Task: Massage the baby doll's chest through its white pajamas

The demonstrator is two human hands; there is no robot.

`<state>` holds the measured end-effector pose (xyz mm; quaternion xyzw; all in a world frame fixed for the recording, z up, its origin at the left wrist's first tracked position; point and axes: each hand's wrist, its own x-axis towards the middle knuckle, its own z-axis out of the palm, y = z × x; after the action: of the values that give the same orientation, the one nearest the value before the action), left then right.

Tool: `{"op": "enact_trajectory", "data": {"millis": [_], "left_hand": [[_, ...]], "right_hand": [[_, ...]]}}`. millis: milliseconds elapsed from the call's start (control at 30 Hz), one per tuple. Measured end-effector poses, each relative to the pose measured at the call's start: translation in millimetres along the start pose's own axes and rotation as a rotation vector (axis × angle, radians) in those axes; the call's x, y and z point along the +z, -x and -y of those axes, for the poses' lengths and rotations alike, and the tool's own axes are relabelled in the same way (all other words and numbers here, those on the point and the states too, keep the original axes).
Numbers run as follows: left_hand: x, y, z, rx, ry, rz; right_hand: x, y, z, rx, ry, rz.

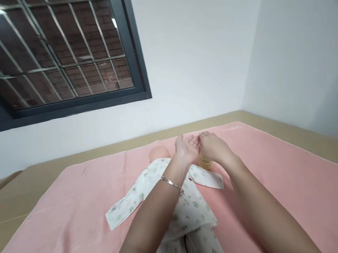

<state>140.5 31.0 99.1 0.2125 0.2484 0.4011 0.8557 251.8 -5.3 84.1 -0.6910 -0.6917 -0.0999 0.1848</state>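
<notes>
A doll (158, 153) with a bald head lies on its back, dressed in a white long-sleeved top (193, 208) and matching trousers (204, 251) with a small print. Above the doll's upper body, my left hand (188, 148) is open, palm up, fingers spread; a bracelet circles that wrist. Close against its fingertips is my right hand (215, 147), back upward, with fingers curled over. A yellowish bottle (205, 162) with dark print shows under the right hand, which appears closed round it. Most of the bottle and the right fingertips are hidden.
A pink blanket (85, 225) covers much of the tan surface (0, 234). White walls (194, 45) rise behind and to the right. A dark-framed window (138, 63) with metal bars is at the upper left.
</notes>
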Motion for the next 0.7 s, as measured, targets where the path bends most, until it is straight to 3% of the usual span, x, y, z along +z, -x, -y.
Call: {"op": "enact_trajectory", "data": {"millis": [133, 267, 333, 433, 533, 600, 700], "left_hand": [[-31.6, 43, -7, -0.117, -0.036, 0.016], [-54.5, 89, -24, -0.144, -0.018, -0.039], [-52.4, 111, -34, -0.097, 0.007, -0.011], [-39.7, 143, -47, 0.022, 0.017, 0.134], [-30.5, 168, -54, 0.102, 0.025, 0.086], [-28.3, 178, -51, 0.133, 0.000, 0.068], [-26.9, 182, -36, 0.182, -0.035, 0.155]], "right_hand": [[7, -3, 5, 0.063, 0.046, -0.002], [3, 10, 40, 0.028, 0.000, -0.054], [-2, 23, 69, -0.181, -0.107, -0.099], [-6, 51, 115, -0.454, -0.214, -0.221], [-8, 78, 150, -0.607, -0.346, -0.337], [-13, 88, 163, -0.692, -0.416, -0.390], [-24, 87, 164, -0.766, -0.471, -0.421]]}}
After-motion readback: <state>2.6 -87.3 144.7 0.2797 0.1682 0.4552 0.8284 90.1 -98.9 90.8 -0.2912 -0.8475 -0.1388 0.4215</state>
